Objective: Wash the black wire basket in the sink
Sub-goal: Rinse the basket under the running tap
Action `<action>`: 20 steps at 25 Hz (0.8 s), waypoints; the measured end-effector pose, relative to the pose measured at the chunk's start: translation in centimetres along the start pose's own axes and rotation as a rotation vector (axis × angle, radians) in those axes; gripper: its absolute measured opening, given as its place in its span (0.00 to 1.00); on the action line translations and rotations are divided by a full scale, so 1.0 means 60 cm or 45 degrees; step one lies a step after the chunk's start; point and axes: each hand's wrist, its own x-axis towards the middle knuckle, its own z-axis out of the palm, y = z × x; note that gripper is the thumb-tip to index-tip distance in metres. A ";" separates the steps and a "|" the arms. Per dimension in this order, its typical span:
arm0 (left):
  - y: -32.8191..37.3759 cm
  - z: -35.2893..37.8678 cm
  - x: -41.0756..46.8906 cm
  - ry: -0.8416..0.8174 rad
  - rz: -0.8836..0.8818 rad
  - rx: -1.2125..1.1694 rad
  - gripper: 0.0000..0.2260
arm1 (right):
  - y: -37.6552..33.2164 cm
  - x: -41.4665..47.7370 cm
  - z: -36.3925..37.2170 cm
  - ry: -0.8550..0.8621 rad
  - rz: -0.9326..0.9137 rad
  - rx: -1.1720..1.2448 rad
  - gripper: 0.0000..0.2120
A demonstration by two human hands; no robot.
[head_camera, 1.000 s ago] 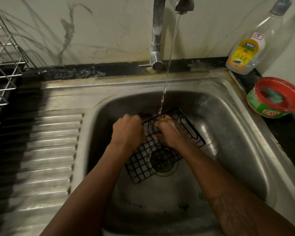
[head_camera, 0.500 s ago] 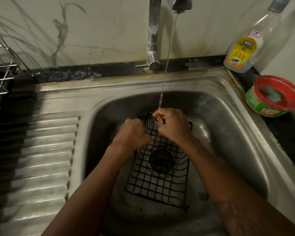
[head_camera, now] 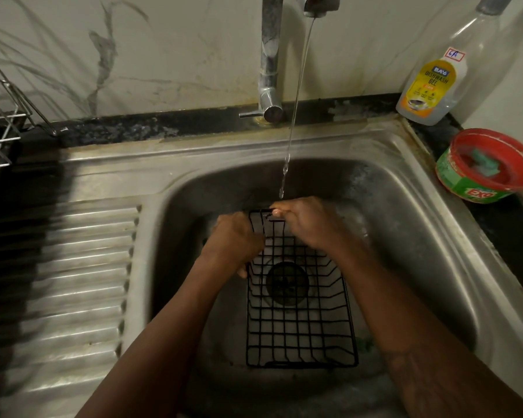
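over the sink (head_camera: 405, 188) drain, black wire basket (head_camera: 299, 321), both hands gripping

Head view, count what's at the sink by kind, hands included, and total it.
Black wire basket: 1
Hands: 2, left hand, right hand
Dishwash gel bottle: 1
Soap tub: 1
Tap: 1
Dish rack: 1
Total: 7

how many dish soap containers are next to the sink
2. The dishwash gel bottle stands by the wall at the back right corner of the sink; the open green Exo tub sits just in front of it. Others may be out of frame.
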 end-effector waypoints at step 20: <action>0.001 -0.013 -0.015 -0.081 -0.003 -0.033 0.06 | 0.034 -0.016 -0.019 0.015 0.150 -0.136 0.26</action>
